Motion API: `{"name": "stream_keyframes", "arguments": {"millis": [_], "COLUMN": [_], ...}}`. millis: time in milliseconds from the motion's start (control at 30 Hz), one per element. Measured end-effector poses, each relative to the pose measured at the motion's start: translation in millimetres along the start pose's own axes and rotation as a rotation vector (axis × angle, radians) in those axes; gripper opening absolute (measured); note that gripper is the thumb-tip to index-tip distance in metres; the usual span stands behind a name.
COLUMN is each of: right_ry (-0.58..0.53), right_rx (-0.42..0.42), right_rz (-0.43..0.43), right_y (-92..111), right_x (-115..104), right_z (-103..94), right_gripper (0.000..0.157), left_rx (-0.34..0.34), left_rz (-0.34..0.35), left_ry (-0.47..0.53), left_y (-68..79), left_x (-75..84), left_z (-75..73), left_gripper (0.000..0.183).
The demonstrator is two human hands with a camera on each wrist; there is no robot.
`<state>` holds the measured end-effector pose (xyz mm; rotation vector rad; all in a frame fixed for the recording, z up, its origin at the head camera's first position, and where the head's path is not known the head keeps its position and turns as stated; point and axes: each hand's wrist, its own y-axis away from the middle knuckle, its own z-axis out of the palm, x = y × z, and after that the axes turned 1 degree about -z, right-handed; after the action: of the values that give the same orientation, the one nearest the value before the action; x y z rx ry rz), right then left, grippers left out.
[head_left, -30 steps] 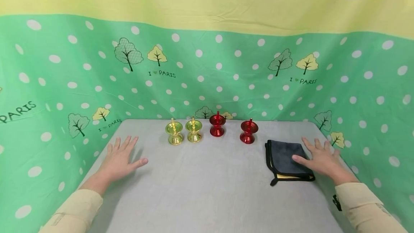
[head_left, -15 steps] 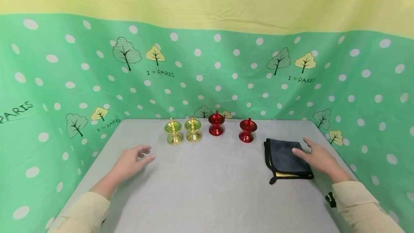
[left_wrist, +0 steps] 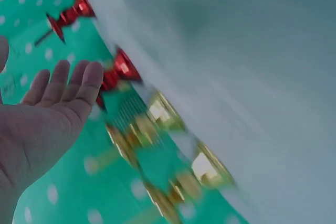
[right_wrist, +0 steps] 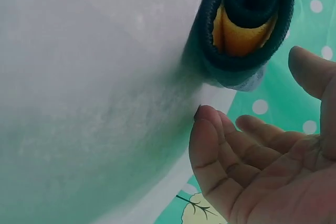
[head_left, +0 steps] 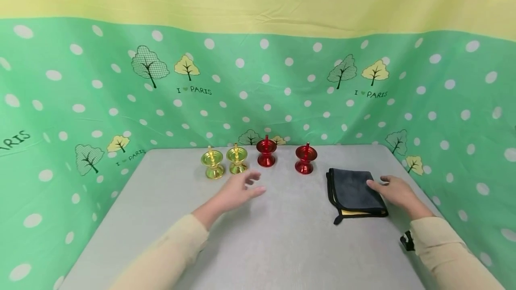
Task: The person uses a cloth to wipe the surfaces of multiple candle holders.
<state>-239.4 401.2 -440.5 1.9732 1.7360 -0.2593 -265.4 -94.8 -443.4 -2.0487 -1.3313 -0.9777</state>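
My left hand point(head_left: 233, 193) hovers over the table in front of the candle holders, fingers loosely bent and holding nothing. Behind it stand two gold candle holders, the left one point(head_left: 212, 163) and the right one point(head_left: 237, 155). A red candle holder point(head_left: 266, 152) stands to their right, and a second red candle holder point(head_left: 305, 159) is farther right. Each has a thin upright stick in its cup. At the right, my right hand point(head_left: 397, 191) is beside a folded dark grey cloth point(head_left: 354, 191) with black edging and a yellow inner side. In the right wrist view its thumb and fingers are spread apart with nothing between them.
The grey table point(head_left: 282, 245) is bordered behind and on both sides by a green and yellow printed curtain point(head_left: 274, 79). A small loop tab point(head_left: 337, 220) sticks out from the cloth's front left corner. A black strap piece point(head_left: 407, 240) shows at the right sleeve.
My left hand has swept right from the table's left side to in front of the holders, its fingers going from spread to loosely bent. The right hand's fingers have drawn in beside the cloth.
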Motion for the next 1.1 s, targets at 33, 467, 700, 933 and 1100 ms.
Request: {"name": "stream_keyframes", "arguments": {"millis": [33, 467, 700, 933, 1100], "right_ry": [0.003, 0.049, 0.139, 0.247, 0.227], "right_rx": [0.001, 0.034, 0.133, 0.176, 0.168], "right_rz": [0.003, 0.008, 0.038, 0.075, 0.081], "right_y": [0.1, -5.3, -10.6, -12.7, -19.0], "right_x": [-0.1, -3.9, -25.1, -52.9, -67.8], "right_z": [-0.2, 13.7, 26.7, 45.1, 53.1], "right_gripper": [0.098, 0.100, 0.114, 0.115, 0.105], "left_rx": [-0.008, 0.136, 0.166, 0.199, 0.223], "left_rz": [0.007, -0.114, -0.129, -0.144, -0.174], "left_ry": [0.001, 0.122, 0.154, 0.172, 0.202], "left_y": [-10.7, -114.6, -134.8, -146.1, -152.7], "left_x": [6.5, 45.1, 63.3, 67.0, 63.4], "left_z": [8.3, 87.7, 99.7, 111.9, 119.7], "left_gripper": [0.063, 0.100, 0.105, 0.102, 0.102]}}
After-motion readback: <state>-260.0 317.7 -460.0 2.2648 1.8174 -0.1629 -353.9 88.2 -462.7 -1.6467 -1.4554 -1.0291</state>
